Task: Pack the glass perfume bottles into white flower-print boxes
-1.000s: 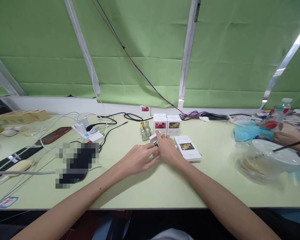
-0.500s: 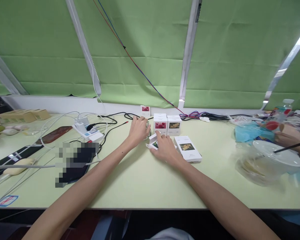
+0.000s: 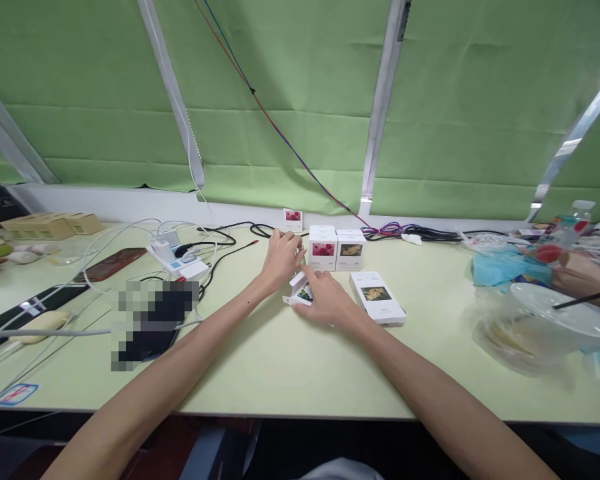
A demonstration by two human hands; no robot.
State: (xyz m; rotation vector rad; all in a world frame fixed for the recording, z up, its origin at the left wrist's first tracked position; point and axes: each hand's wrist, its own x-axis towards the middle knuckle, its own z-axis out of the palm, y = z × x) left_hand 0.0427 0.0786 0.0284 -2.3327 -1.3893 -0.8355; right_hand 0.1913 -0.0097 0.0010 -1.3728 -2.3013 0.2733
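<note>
My right hand [image 3: 326, 297] is closed over a small white box [image 3: 295, 299] on the table. The box's flaps stand open toward the left, and a dark green printed picture shows on it. Just beyond it, my left hand [image 3: 282, 256] has its fingers curled together around something small, mostly hidden by the hand. White boxes with a red flower picture [image 3: 323, 252] and a yellow flower picture [image 3: 351, 252] stand upright behind my right hand. To its right, a flat white box with a yellow flower picture [image 3: 378, 308] lies face up.
Another red-pictured white box [image 3: 293, 220] stands by the wall. A power strip [image 3: 177, 260] with cables, a blurred-out dark object [image 3: 155, 327] and a phone [image 3: 30, 308] are at left. A lidded plastic bowl [image 3: 545, 320] and another person's hand [image 3: 587, 277] are at right.
My right hand and the open-flapped box have shifted a little left and nearer to me. My left hand stays close by, its fingers now hiding more of what they hold. The view has tilted slightly.
</note>
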